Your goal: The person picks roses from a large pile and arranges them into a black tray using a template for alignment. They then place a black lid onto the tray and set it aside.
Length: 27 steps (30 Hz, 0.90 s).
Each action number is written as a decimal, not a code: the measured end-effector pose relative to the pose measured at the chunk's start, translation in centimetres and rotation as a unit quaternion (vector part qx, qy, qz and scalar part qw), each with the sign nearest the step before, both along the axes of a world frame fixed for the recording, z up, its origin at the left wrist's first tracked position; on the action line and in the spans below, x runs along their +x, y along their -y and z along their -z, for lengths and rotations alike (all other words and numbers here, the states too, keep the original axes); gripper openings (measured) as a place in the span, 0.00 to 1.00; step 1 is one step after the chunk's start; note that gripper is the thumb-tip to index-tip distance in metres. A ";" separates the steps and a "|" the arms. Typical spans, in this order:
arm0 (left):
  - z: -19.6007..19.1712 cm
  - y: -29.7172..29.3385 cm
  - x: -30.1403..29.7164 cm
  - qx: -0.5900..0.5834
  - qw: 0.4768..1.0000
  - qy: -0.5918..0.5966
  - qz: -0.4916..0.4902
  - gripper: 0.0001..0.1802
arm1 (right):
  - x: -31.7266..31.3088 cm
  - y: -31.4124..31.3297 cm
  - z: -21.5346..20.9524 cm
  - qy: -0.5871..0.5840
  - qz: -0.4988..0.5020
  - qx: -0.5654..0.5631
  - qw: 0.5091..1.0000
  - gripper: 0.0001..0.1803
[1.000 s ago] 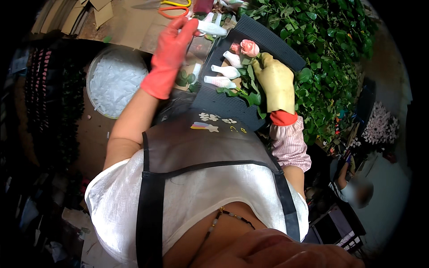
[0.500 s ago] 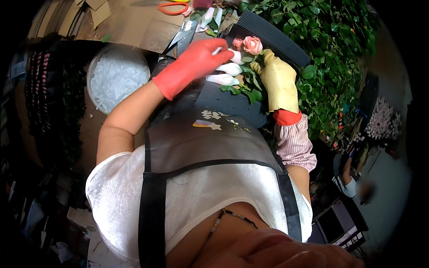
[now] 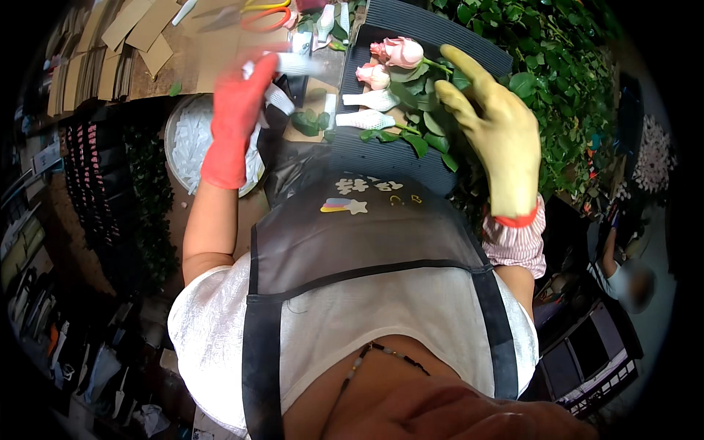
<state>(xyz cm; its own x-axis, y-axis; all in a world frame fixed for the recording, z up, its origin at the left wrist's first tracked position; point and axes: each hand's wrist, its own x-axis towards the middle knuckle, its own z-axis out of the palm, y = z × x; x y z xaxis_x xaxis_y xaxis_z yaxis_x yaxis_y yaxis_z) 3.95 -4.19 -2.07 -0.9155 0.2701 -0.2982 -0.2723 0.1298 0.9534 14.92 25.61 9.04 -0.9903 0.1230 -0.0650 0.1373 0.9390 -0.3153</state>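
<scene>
— Wearing a red glove, left hand [image 3: 236, 117] is closing around a small white sleeve [image 3: 293, 64], blurred, just above the round tray [image 3: 176, 121] of more white sleeves. Grip looks like a pinch at the fingertips; can't tell how tight.

— And the right hand [image 3: 493, 128]?

— Yellow glove, fingers spread and open, gripping nothing. It is resting on the leaves and stems of the pink roses [image 3: 396, 55], which are lying across the dark ribbed board [image 3: 396, 158] in front of the apron [image 3: 367, 235].

— How many blooms are showing?

— Two pink heads near the top of the board, and two buds [image 3: 367, 108] already wrapped in white sleeves lying just below them, heads pointing left. Green foliage [image 3: 557, 66] is crowding the right side. Orange-handled scissors [image 3: 260, 11] are lying on the tabletop [image 3: 183, 62] beyond the left hand, cardboard pieces [image 3: 132, 29] further left.

— Handling?

— Judging by looks: roses are light and fragile, petals bruising easily, stems fairly stiff and possibly thorny, which would explain the gloves. Best hold is on the stem just under the head or mid-stem among the leaves, never on the bloom. The sleeve is seeming soft, feather-light, stretchy; a fingertip pinch at its open rim should be enough, though smooth gloves may be slipping on it.
</scene>
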 end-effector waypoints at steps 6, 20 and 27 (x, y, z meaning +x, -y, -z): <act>-2.4 -3.8 2.1 -0.226 0.949 -0.049 0.214 0.17 | 0.8 0.2 6.4 0.068 -0.142 0.066 0.985 0.15; -2.0 0.0 1.9 -0.152 0.964 -0.043 0.214 0.15 | 1.0 1.0 3.2 0.033 -0.145 0.003 0.989 0.14; -3.7 -4.6 1.6 -0.257 0.885 0.024 0.388 0.23 | -0.9 1.9 5.2 0.218 -0.243 0.086 0.941 0.18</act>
<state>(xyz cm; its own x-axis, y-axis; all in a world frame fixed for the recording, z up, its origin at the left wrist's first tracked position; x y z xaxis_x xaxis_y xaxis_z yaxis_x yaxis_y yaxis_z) 5.54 0.38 1.65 -0.4967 0.6295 -0.5974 0.0503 0.7081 0.7043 13.98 23.74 3.87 -0.8163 -0.2912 -0.4989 -0.2395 0.9565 -0.1665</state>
